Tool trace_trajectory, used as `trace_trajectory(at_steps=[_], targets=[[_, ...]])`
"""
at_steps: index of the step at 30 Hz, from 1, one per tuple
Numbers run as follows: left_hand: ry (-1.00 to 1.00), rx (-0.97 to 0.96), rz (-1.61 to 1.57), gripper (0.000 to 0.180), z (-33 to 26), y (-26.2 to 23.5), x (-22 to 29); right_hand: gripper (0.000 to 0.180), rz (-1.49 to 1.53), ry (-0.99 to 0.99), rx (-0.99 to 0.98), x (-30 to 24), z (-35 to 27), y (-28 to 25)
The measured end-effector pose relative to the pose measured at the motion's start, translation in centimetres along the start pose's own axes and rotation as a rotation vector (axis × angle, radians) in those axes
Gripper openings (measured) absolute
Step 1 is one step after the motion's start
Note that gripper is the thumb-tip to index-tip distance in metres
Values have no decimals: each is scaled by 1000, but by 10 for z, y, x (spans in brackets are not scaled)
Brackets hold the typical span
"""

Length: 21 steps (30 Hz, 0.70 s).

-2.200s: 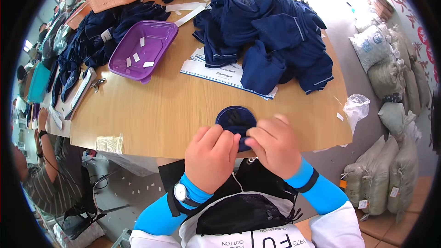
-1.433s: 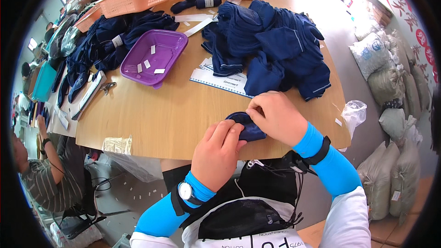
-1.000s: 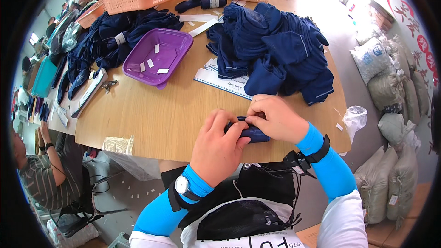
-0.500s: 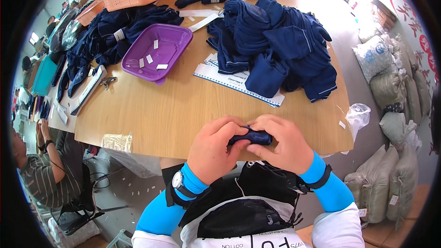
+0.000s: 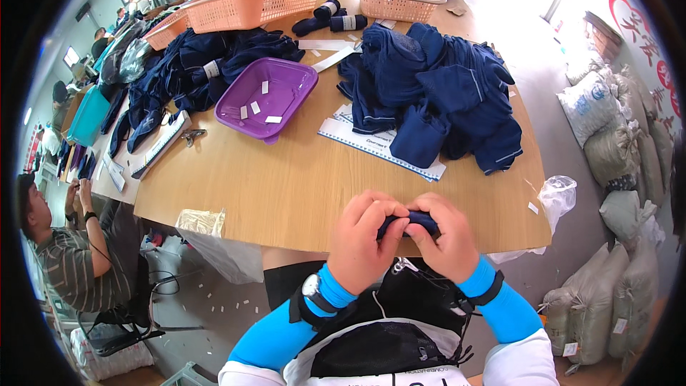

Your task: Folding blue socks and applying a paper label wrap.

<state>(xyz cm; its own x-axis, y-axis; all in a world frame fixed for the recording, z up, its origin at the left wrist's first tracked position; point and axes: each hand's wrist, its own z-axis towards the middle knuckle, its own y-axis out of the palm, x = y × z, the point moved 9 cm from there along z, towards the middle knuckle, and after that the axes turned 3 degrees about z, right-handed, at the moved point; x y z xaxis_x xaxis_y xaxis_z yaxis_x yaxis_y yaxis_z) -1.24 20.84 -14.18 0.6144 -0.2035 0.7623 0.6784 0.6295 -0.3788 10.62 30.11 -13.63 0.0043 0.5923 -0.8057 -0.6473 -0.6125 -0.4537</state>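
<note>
Between my two hands, just above the table's near edge, is a tightly rolled navy sock (image 5: 423,221). My left hand (image 5: 363,241) has its fingers curled over the roll's left end with the thumb pressed against it. My right hand (image 5: 451,237) wraps the right end, and the two thumbs nearly meet at the middle. Both hands are closed, hiding much of the roll. Beyond them lies a heap of navy socks (image 5: 461,93), partly resting on white printed paper strips (image 5: 371,146).
A purple tray (image 5: 289,118) with several small white labels stands left of the heap. Farther off are more navy socks (image 5: 179,64), banded rolls (image 5: 348,23) and orange baskets (image 5: 396,7). A person (image 5: 78,257) sits at the left; sacks (image 5: 589,307) stand on the right floor.
The view has shifted, so the table's things appear farther right and slightly lower. Both hands still hold the roll, which looks more covered by my fingers now.
</note>
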Motion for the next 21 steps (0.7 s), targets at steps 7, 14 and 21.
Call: trace_trajectory(at_steps=[7, 14, 21], targets=[[-73, -97, -68, 25, 12, 34, 17, 26, -35, 164, 331, 31, -18, -37], [16, -463, 871, 86, 26, 51, -1, 37, 283, 436, 639, 93, -64, -98], [-17, -564, 826, 92, 16, 51, -4, 39, 367, 432, 680, 96, -72, -100]])
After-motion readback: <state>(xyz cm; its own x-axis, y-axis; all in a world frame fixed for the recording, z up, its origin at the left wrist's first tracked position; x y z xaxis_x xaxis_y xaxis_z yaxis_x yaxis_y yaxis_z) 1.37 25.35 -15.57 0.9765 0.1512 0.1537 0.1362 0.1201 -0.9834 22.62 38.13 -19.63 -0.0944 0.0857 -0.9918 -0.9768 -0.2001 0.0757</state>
